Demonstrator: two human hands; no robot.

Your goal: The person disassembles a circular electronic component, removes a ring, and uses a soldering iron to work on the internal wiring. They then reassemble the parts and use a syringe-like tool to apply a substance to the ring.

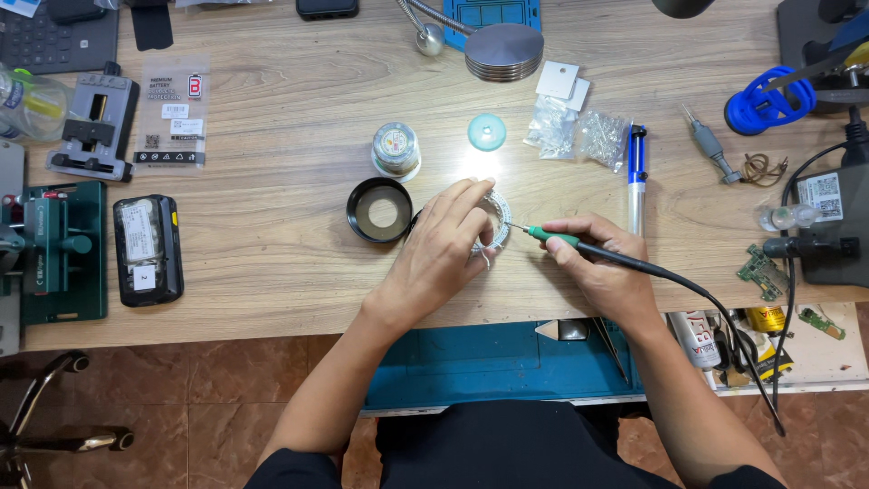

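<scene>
My left hand (444, 249) rests on a round ring-shaped part (496, 215) with a strip of small white components around it, pressing it to the wooden desk (290, 154). My right hand (602, 263) grips a soldering iron (554, 237) with a green collar and black cable; its tip touches the ring's right edge. A black round housing (380, 209) lies just left of my left hand. A spool of solder wire (396, 148) and a teal round cap (486, 131) sit behind.
Blue desoldering pump (637, 172) and bags of small parts (579, 131) lie at right. A black battery pack (147, 249), green jig (59, 249) and small vise (95, 127) stand at left. Lamp base (503, 50) at back; open drawer (489, 362) below the desk edge.
</scene>
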